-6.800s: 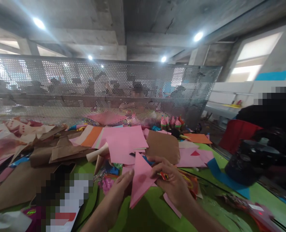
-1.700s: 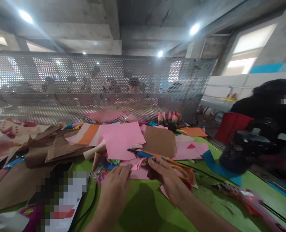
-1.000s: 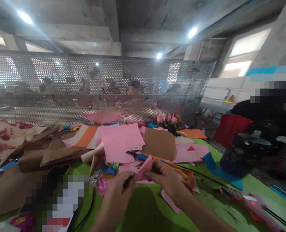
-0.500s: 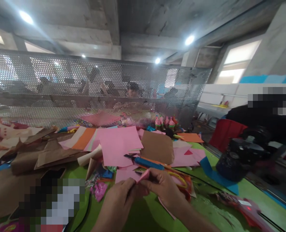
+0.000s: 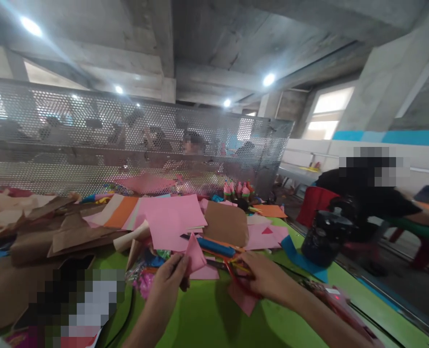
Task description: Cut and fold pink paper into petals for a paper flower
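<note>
Right hand [image 5: 260,273] now outstretched to scissors [image 5: 231,272], grip unclear; left fingers [image 5: 178,261] clamped on pink paper [image 5: 196,256].

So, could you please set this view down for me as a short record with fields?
Left hand: pinching a folded pink paper
Right hand: at the red-handled scissors, grip partly hidden
Surface: green tabletop
Beyond the hands: blue-handled cutter, pink sheets, brown card
Right side of tabletop: pink tool with a small red light
Background: perforated metal screen; a person in black at right
</note>
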